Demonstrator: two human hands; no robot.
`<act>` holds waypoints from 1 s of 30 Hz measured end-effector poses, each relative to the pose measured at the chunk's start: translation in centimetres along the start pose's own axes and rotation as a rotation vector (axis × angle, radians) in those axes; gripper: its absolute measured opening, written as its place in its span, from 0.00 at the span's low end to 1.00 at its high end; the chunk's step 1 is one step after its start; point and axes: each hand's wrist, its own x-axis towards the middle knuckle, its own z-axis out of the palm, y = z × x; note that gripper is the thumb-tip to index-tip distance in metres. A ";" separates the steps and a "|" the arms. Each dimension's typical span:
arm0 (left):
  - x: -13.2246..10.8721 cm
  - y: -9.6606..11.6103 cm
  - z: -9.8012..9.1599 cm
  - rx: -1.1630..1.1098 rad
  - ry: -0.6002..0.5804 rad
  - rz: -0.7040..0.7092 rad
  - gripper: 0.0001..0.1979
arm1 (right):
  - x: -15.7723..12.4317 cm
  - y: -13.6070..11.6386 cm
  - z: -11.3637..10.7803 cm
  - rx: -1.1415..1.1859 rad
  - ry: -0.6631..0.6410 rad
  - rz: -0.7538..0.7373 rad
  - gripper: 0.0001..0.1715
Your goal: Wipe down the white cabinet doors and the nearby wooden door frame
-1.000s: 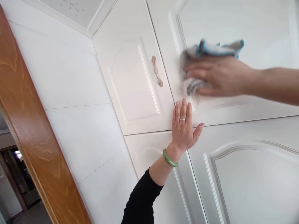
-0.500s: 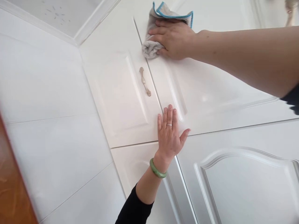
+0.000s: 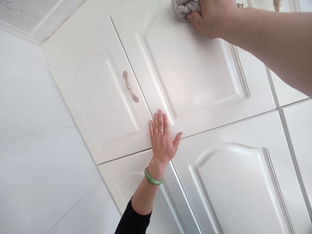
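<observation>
High on a wall of white cabinet doors, right hand (image 3: 214, 19) at the top edge of view, against the wide upper door (image 3: 195, 68). It has hold of a grey cloth (image 3: 185, 9), bunched, thumb set along its lower side; the other fingers run out of frame, so how far they curl cannot be told. Cloth sits near the upper part of that door's framed panel, its top cut off. Bare forearm crosses the upper right corner. Left hand (image 3: 162, 144) lower, near the middle: palm down, laid flat on the cabinet front, four fingers close together and pointing up, thumb spread out to the side, gripping nothing. It covers the spot where upper and lower door seams meet. Silver ring (image 3: 161, 130) on one finger, green bangle (image 3: 153, 177) at the wrist, black sleeve (image 3: 134, 217) below. Ornate metal handle (image 3: 130, 87) on the narrow upper-left door (image 3: 102, 107), above and left of that hand. White panelled wall (image 3: 31, 100) at far left.
</observation>
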 end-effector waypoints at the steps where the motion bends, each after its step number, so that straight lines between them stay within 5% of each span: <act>1: 0.0 0.1 0.1 -0.015 0.000 -0.007 0.48 | -1.2 0.3 -0.1 -0.006 0.000 -0.012 0.40; 6: 0.1 0.2 0.3 -0.091 0.014 -0.028 0.48 | -9.4 2.2 1.3 0.000 0.004 -0.055 0.40; 12: 0.2 0.2 0.2 -0.154 0.008 -0.046 0.46 | -22.9 4.9 3.3 0.072 0.009 -0.138 0.40; 17: 0.4 0.3 0.2 -0.186 0.008 -0.066 0.47 | -30.7 4.1 3.7 0.073 0.019 -0.118 0.41; 22: 0.6 0.3 -0.4 -0.249 0.005 -0.074 0.47 | -31.6 -0.8 5.2 0.121 -0.002 -0.064 0.36; 27: 0.7 0.1 -1.0 -0.369 -0.006 -0.121 0.43 | -29.9 -8.7 7.2 0.185 -0.180 -0.120 0.31; 30: 0.9 0.2 -2.4 -0.488 0.065 -0.159 0.39 | -28.3 -12.3 7.5 0.442 -0.314 -0.110 0.34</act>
